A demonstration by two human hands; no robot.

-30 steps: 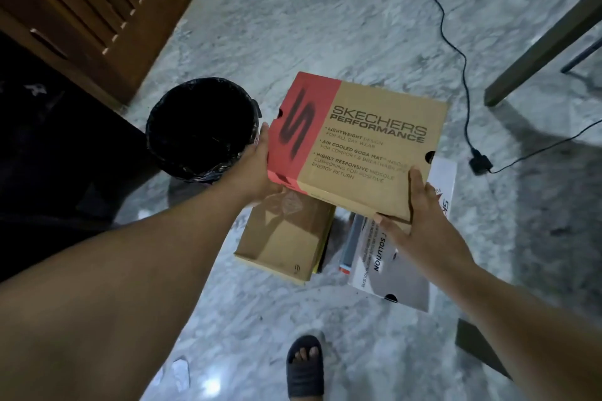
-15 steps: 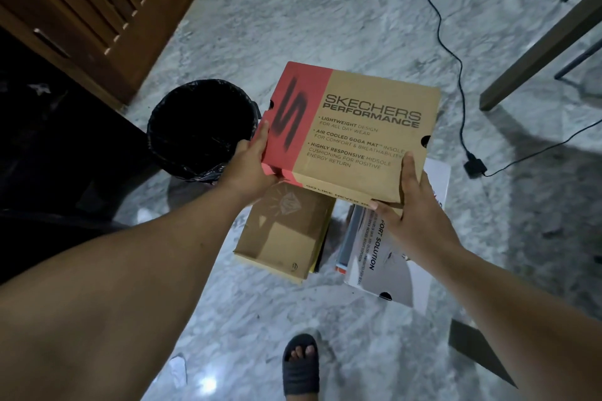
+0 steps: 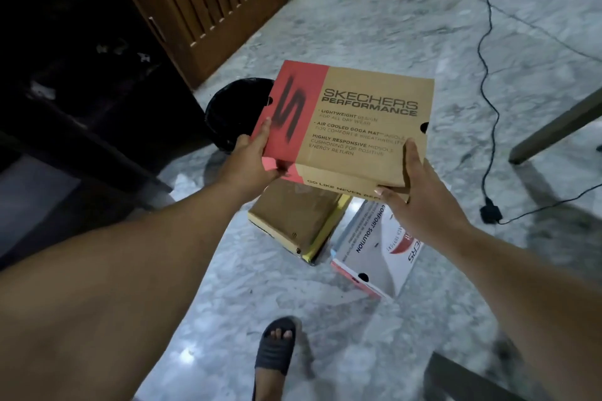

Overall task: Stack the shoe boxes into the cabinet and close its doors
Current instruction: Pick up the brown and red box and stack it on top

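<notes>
Box (image 3: 351, 127) is being gripped at both ends by left hand (image 3: 250, 163) and right hand (image 3: 420, 202); risk: lid being clipped against cabinet door (image 3: 211, 6).

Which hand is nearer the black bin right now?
Left. The left hand grips the held shoe box right beside the black bin; the right hand holds the box's far side.

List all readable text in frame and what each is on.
Held shoe box, lid: "SKECHERS PERFORMANCE"
Same lid, bullets: "LIGHTWEIGHT", "AIR COOLED GOGA MAT", "HIGHLY RESPONSIVE", "ENERGY RETURN"; lighter words blurred.
Same box, front edge: "GO LIKE NEVER", rest hidden by right hand.
White box on floor: "COMFORT SOLUTION"; smaller print unreadable.
Brown box on floor: no legible text.
</notes>
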